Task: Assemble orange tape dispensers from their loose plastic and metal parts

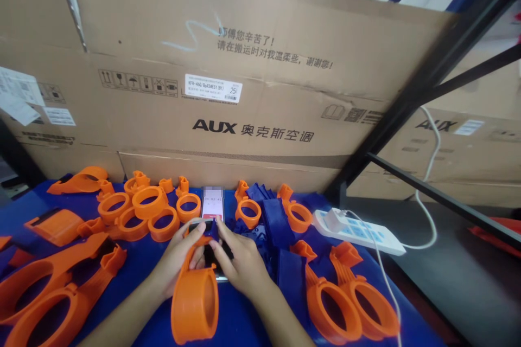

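An orange plastic ring part with a handle (194, 299) is held up over the blue table (244, 320) near the front middle. My left hand (179, 257) grips its neck from the left, fingers wrapped round it. My right hand (240, 263) pinches a small dark blue piece (211, 226) at the top of the handle. Just behind my hands, a phone (213, 204) showing a timer lies on the table.
Several orange rings (138, 211) lie at the back left, larger orange ring parts (44, 293) at front left and others (350, 303) at front right. Dark blue parts (277, 222) lie in the middle. A white power strip (358, 230) sits right. Cardboard boxes (244, 92) stand behind.
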The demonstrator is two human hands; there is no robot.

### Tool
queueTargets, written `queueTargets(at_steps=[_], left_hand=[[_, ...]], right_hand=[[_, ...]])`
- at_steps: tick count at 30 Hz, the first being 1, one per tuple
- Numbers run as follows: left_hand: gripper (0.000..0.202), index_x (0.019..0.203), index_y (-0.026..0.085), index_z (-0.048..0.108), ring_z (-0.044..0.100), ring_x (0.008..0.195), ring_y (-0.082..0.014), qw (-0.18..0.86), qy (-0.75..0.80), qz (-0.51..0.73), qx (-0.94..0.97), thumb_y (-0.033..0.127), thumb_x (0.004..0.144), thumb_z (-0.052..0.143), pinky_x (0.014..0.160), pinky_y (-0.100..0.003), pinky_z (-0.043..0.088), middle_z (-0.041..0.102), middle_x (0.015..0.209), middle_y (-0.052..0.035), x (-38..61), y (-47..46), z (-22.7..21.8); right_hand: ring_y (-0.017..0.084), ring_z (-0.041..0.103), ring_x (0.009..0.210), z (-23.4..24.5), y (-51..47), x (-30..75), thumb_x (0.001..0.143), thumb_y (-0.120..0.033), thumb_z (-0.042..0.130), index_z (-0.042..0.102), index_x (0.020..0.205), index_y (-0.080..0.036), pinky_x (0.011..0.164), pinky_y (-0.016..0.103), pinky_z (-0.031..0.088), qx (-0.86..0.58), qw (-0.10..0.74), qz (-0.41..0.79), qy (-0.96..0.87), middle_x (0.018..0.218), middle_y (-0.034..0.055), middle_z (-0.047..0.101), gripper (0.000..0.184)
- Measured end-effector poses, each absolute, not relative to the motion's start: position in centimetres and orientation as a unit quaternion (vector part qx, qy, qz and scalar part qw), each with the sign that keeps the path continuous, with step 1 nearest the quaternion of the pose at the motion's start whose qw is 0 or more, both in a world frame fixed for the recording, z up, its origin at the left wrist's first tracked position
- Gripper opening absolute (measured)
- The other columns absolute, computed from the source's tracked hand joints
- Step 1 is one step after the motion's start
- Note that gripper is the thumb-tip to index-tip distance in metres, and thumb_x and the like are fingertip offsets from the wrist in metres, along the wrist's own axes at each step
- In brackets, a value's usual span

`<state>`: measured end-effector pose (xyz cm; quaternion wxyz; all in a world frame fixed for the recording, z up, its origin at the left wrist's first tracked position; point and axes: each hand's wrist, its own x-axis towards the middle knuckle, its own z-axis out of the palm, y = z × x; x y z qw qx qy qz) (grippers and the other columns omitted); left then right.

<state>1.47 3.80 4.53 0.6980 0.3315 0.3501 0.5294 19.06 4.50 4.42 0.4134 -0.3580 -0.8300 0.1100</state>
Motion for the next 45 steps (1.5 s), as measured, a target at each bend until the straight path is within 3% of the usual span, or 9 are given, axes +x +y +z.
queueTargets(at_steps=[7,14,22,25,28,32,36,41,45], left_hand=[[0.034,0.097,0.022,0.058,0.034,0.031,-0.0061,0.752,0.332,0.478,0.31,0.048,0.084,0.077,0.04,-0.018,0.033,0.042,0.039,0.0105,0.5,3.8,4.9],[0.035,0.105,0.023,0.06,0.034,0.031,-0.0069,0.759,0.327,0.468,0.314,0.048,0.086,0.075,0.04,-0.019,0.032,0.042,0.038,0.0104,0.4,3.5,4.8],[0.029,0.095,0.023,0.059,0.037,0.031,-0.007,0.745,0.334,0.481,0.32,0.046,0.087,0.075,0.041,-0.018,0.033,0.043,0.039,0.0098,0.7,3.7,4.6],[0.031,0.097,0.022,0.061,0.037,0.031,-0.0069,0.734,0.338,0.485,0.336,0.045,0.085,0.077,0.04,-0.018,0.033,0.043,0.038,0.0099,0.9,3.8,4.4],[0.034,0.106,0.021,0.062,0.033,0.029,-0.0059,0.722,0.342,0.482,0.361,0.045,0.087,0.075,0.04,-0.019,0.033,0.043,0.037,0.011,1.0,3.8,4.4],[0.033,0.108,0.02,0.06,0.033,0.031,-0.0027,0.711,0.353,0.479,0.375,0.044,0.09,0.072,0.039,-0.02,0.034,0.071,0.064,-0.0001,0.9,3.9,4.7],[0.03,0.105,0.018,0.058,0.036,0.033,-0.001,0.7,0.362,0.484,0.381,0.041,0.09,0.071,0.04,-0.02,0.036,0.079,0.089,-0.0103,0.7,3.9,4.9],[0.032,0.11,0.02,0.056,0.035,0.034,-0.0007,0.695,0.364,0.475,0.398,0.039,0.09,0.072,0.041,-0.019,0.036,0.079,0.089,-0.0094,0.8,4.0,4.9],[0.036,0.114,0.021,0.056,0.034,0.033,-0.0019,0.69,0.368,0.467,0.414,0.039,0.089,0.073,0.042,-0.02,0.038,0.076,0.077,-0.0046,0.9,4.1,4.6]], right_hand=[[0.023,0.077,0.097,4.6,4.3,19.0,0.105,-0.021,0.047,0.035,0.16,-0.021,0.085,0.035,0.064,-0.313,0.418,0.096,-0.847,0.117,0.0128,0.076,0.056],[0.024,0.078,0.095,4.3,4.1,19.1,0.104,-0.017,0.045,0.037,0.159,-0.018,0.085,0.036,0.066,-0.299,0.432,0.089,-0.846,0.109,0.0125,0.079,0.056],[0.023,0.078,0.089,4.4,4.2,18.9,0.103,-0.02,0.05,0.046,0.154,-0.019,0.08,0.036,0.065,-0.314,0.442,0.095,-0.835,0.109,0.0119,0.078,0.051],[0.023,0.075,0.078,4.5,3.9,18.6,0.101,-0.024,0.054,0.055,0.146,-0.017,0.072,0.035,0.063,-0.344,0.451,0.087,-0.819,0.097,0.0114,0.079,0.045],[0.021,0.071,0.07,4.9,3.8,18.8,0.101,-0.024,0.051,0.071,0.119,-0.018,0.066,0.033,0.057,-0.385,0.461,0.067,-0.797,0.084,0.0092,0.076,0.027],[0.02,0.062,0.067,6.1,4.5,20.7,0.099,-0.025,0.051,0.064,0.078,-0.021,0.063,0.031,0.049,-0.479,0.509,0.029,-0.715,0.069,0.0048,0.063,0.024],[0.021,0.059,0.07,7.1,5.6,23.3,0.09,-0.023,0.058,0.059,0.075,-0.022,0.061,0.029,0.043,-0.593,0.478,0.011,-0.648,0.067,0.0018,0.06,0.015],[0.023,0.058,0.074,6.8,6.3,24.2,0.082,-0.018,0.062,0.061,0.07,-0.023,0.06,0.029,0.037,-0.665,0.334,0.002,-0.668,0.066,0.002,0.063,0.013],[0.026,0.06,0.087,6.7,6.0,23.7,0.082,-0.014,0.061,0.068,0.091,-0.02,0.076,0.036,0.047,-0.611,0.382,-0.024,-0.693,0.088,0.0075,0.069,0.013]])
